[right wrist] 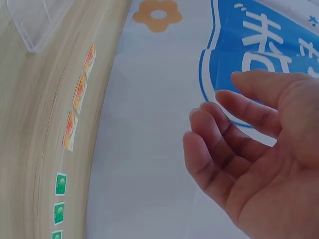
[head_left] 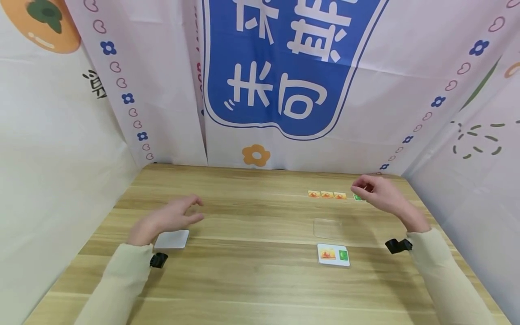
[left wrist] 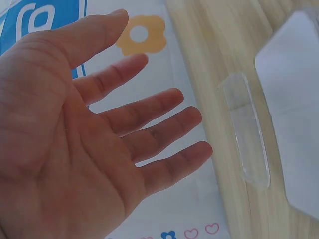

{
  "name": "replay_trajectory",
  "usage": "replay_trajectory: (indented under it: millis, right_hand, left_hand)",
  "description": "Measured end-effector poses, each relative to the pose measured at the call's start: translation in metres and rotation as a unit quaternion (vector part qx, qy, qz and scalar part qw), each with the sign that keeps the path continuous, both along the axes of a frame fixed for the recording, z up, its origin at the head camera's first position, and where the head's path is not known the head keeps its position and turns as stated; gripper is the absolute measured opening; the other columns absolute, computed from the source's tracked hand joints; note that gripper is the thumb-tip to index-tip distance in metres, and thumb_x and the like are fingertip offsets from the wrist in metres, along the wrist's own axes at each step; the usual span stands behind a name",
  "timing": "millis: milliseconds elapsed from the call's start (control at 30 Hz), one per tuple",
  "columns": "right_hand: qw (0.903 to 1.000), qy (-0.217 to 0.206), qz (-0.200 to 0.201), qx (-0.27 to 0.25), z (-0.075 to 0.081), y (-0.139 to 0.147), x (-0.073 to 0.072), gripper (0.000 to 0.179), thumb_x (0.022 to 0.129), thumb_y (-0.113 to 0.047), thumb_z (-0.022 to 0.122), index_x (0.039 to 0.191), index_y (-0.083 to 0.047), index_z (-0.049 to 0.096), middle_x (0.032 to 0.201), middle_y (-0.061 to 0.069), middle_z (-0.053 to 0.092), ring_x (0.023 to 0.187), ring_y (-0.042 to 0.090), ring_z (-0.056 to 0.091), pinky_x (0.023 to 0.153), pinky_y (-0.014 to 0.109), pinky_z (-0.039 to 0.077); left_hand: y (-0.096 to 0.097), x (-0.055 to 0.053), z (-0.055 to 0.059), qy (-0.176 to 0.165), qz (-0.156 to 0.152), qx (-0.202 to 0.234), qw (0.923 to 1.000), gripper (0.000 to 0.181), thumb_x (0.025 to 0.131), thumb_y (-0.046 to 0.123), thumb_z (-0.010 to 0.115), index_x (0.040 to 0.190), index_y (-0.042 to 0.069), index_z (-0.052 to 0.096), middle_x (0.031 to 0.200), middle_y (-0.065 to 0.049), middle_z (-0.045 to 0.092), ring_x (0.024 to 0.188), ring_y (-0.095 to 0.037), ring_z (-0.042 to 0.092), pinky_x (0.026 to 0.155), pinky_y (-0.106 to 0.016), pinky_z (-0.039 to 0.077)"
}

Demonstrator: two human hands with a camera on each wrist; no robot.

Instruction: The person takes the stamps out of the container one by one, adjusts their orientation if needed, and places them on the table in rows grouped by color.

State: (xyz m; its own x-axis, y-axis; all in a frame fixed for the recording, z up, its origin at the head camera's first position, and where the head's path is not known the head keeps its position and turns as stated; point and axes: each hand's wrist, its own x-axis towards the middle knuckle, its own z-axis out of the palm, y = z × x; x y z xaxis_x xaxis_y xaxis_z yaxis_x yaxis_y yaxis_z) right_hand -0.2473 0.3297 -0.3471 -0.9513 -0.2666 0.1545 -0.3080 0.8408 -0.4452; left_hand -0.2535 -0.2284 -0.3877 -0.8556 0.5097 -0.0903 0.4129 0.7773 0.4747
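My left hand (head_left: 170,217) hovers with spread fingers over the table's left side, near a white card or stack (head_left: 172,240). Beside that white stack (left wrist: 296,109), the left wrist view shows a clear plastic piece (left wrist: 246,132). On the right, my right hand (head_left: 379,194) is above a green sticker (head_left: 358,197), fingers loosely bent and holding nothing. Three orange picture stickers (head_left: 327,194) lie in a row to its left. More small green stickers (right wrist: 59,213) continue that row in the right wrist view. A white card (head_left: 333,255) nearer me bears one orange and one green picture.
A transparent plastic tray or lid (head_left: 327,229) lies between the sticker row and the printed card. The wooden table (head_left: 252,280) is bordered at the back and sides by white printed cloth (head_left: 170,113).
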Motion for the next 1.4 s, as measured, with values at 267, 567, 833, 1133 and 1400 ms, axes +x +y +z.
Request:
replay_trajectory:
  millis: [267, 567, 833, 1133, 1400]
  right_hand:
    - [0.9993, -0.001, 0.034, -0.012, 0.001, -0.01, 0.006, 0.015, 0.098, -0.029, 0.06, 0.1, -0.016, 0.067, 0.082, 0.0, 0.063, 0.069, 0.011, 0.055, 0.059, 0.025, 0.046]
    - [0.9974, -0.001, 0.068, -0.023, -0.001, -0.015, 0.015, 0.009, 0.097, -0.024, 0.062, 0.098, -0.017, 0.068, 0.08, -0.004, 0.063, 0.067, 0.011, 0.056, 0.058, 0.025, 0.047]
    - [0.9958, 0.005, 0.091, -0.008, -0.002, -0.024, 0.023, 0.005, 0.095, -0.023, 0.065, 0.096, -0.019, 0.068, 0.081, -0.007, 0.064, 0.068, 0.008, 0.055, 0.06, 0.023, 0.048]
    - [0.9937, -0.013, 0.111, 0.002, -0.009, -0.036, 0.034, 0.006, 0.095, -0.024, 0.065, 0.096, -0.019, 0.066, 0.078, -0.009, 0.059, 0.067, 0.006, 0.051, 0.059, 0.022, 0.046]
    - [0.9907, -0.017, 0.128, 0.041, -0.021, -0.043, 0.041, 0.009, 0.093, -0.026, 0.068, 0.098, -0.02, 0.065, 0.075, -0.012, 0.052, 0.066, 0.002, 0.046, 0.058, 0.02, 0.041]
  left_hand:
    - [0.017, 0.005, -0.002, 0.031, -0.016, -0.01, 0.9994, 0.038, 0.098, 0.029, 0.058, 0.128, 0.005, 0.054, 0.132, -0.02, 0.059, 0.12, -0.04, 0.057, 0.096, -0.055, 0.047]
    - [0.027, 0.008, -0.002, 0.03, -0.009, -0.006, 0.9995, 0.049, 0.099, 0.036, 0.057, 0.135, 0.004, 0.05, 0.136, -0.02, 0.057, 0.122, -0.04, 0.057, 0.098, -0.054, 0.047]
    - [0.036, 0.01, -0.003, 0.016, -0.022, 0.01, 0.9996, 0.052, 0.099, 0.038, 0.057, 0.136, 0.004, 0.047, 0.137, -0.021, 0.055, 0.125, -0.041, 0.054, 0.099, -0.055, 0.046]
    - [0.053, 0.01, 0.001, -0.003, -0.024, 0.029, 0.9993, 0.052, 0.098, 0.037, 0.058, 0.139, 0.008, 0.046, 0.14, -0.017, 0.054, 0.128, -0.037, 0.052, 0.102, -0.053, 0.045]
    - [0.06, 0.011, -0.002, -0.007, -0.027, 0.032, 0.9991, 0.052, 0.098, 0.037, 0.059, 0.138, 0.007, 0.046, 0.139, -0.018, 0.055, 0.126, -0.036, 0.054, 0.101, -0.051, 0.046]
